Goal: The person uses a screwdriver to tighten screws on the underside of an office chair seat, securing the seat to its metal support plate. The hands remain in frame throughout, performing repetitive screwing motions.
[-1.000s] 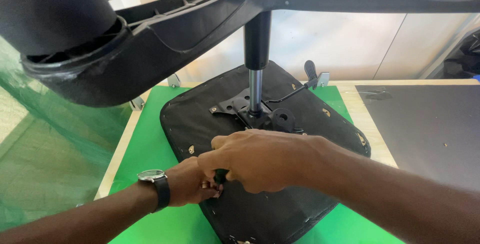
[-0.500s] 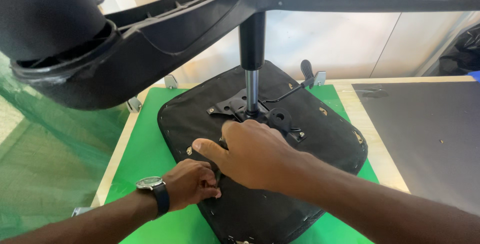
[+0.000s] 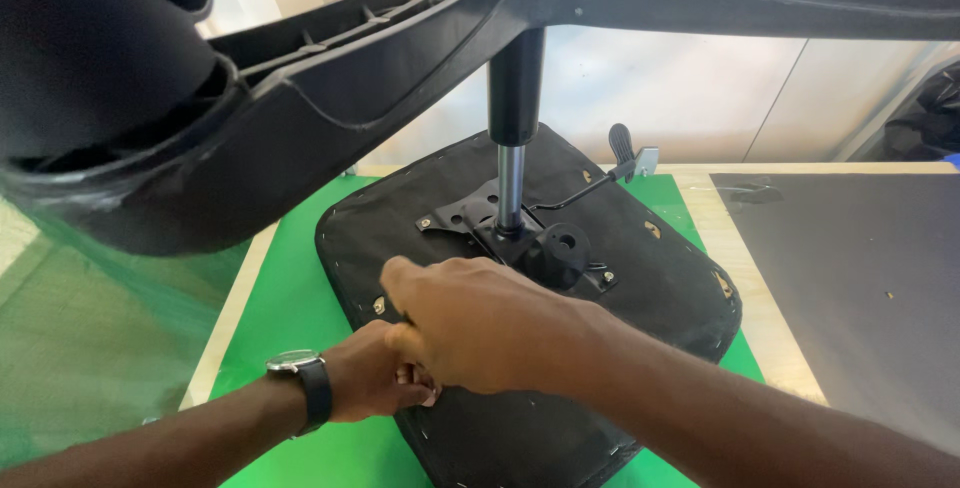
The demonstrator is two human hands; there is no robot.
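Note:
An upturned black chair seat [image 3: 650, 288] lies on a green mat [image 3: 285, 308]. A black metal mechanism plate [image 3: 555, 246] is bolted to its underside, and a gas column [image 3: 512, 163] rises from the plate to the black chair base [image 3: 300, 78] overhead. My left hand [image 3: 375, 383], with a wristwatch [image 3: 300, 376], is curled against the seat's near left edge. My right hand [image 3: 480, 323] is closed over the left hand's fingers. Whatever lies between the hands is hidden.
A black-tipped lever [image 3: 622, 143] sticks out from the mechanism toward the far side. The mat lies on a wooden table [image 3: 765, 298], with a dark sheet [image 3: 860, 278] on its right part. Green netting [image 3: 90, 348] hangs at the left.
My right hand lifted toward the mechanism, then came back down over my left hand. The left hand stayed at the seat's near left edge.

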